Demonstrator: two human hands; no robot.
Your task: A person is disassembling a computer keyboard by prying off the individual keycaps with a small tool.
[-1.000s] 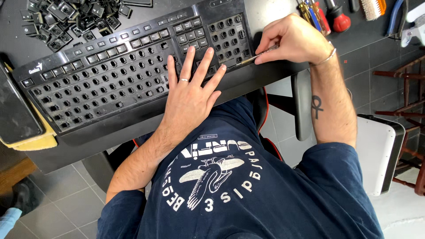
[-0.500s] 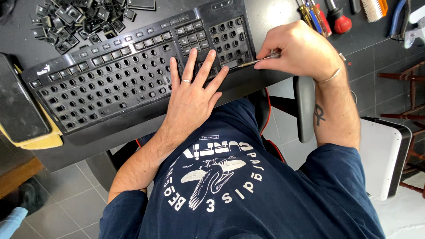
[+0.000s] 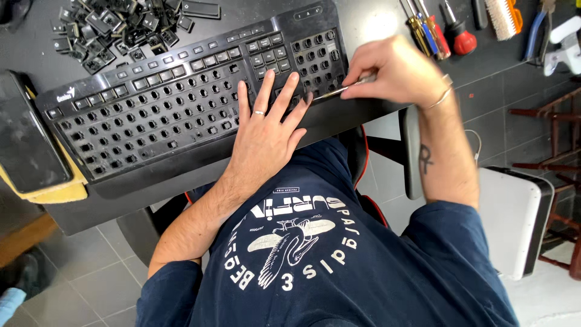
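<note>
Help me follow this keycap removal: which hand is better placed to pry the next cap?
Right, likely: the right hand grips the thin tool with its tip at the keyboard; the left hand lies flat, bracing it.

You're at a home repair bench: beyond the stripped keyboard [image 3: 187,103] lie screwdrivers [image 3: 433,30], a brush [image 3: 502,17] and pliers [image 3: 535,30], grey floor tiles [image 3: 91,284] below it

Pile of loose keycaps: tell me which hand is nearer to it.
Left. The left hand lies flat on the keyboard, below-right of the pile of loose keycaps; the right hand is farther right, holding a thin tool.
</note>
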